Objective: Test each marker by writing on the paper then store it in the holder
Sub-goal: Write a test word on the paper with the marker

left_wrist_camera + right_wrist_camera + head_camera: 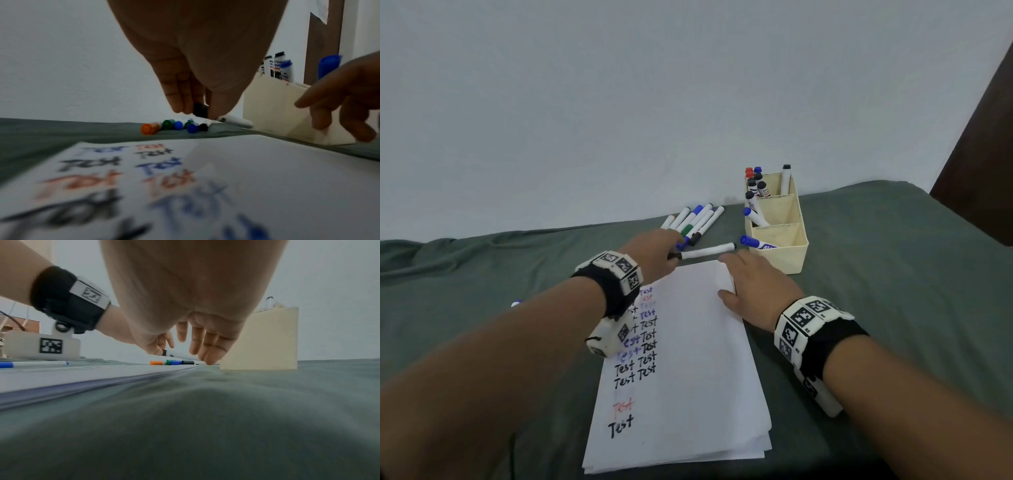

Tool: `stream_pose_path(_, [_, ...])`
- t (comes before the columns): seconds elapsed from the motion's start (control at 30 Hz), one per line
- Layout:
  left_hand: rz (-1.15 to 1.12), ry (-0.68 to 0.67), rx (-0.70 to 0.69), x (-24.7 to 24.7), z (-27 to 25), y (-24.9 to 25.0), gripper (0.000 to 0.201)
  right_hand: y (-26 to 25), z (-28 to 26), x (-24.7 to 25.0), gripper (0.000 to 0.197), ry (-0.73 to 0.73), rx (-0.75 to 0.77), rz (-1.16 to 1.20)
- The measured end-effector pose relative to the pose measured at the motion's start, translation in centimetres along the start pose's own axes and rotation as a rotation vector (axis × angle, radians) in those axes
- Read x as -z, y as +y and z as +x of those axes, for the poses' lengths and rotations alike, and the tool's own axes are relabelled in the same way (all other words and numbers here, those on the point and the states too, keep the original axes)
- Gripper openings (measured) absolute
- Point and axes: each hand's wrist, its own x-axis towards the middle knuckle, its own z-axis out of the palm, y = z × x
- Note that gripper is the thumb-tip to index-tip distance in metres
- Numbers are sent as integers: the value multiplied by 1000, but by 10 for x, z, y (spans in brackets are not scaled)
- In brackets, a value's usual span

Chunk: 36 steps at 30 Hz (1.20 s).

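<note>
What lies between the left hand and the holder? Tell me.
In the head view, the black-capped marker that the left hand pinches; its far end stops short of the holder.

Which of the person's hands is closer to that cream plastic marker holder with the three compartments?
Right. The right hand rests open on the white paper's far corner, just in front of the cream plastic marker holder. The left hand is farther left, pinching a white marker.

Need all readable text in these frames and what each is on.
"Test": handwritten many times in black, blue and red down the left of the paper.
Printing on the markers in the holder: too small to read.
Wristband squares: coded patterns, no words.
</note>
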Motion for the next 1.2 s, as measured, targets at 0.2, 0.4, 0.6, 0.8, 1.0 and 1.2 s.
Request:
stream_pose_path(0.2, [-77,66,-240,23,-61,1,31,-1,-2,2,56,75,48,-94])
stream_pose_path(0.4, [61,99,-252,28,-82,22,21,-9,-5,12,34,15,101,-165])
stream_pose_path(0.6, [40,-63,-81,17,-80,41,24,-17,-13,18,30,-31,102,-66])
stream_pose_path(0.8, [-8,-141,-15,16,-85,27,25,-18,-14,19,29,-109,104,-74])
stream_pose_path(1.0, [-217,-64,205,17,-100,-13,61,-13,-13,16,28,-63,69,-32])
stream_pose_path(1.2, [53,-109,337,28,-123,-69,19,-10,-10,11,30,-43,77,-19])
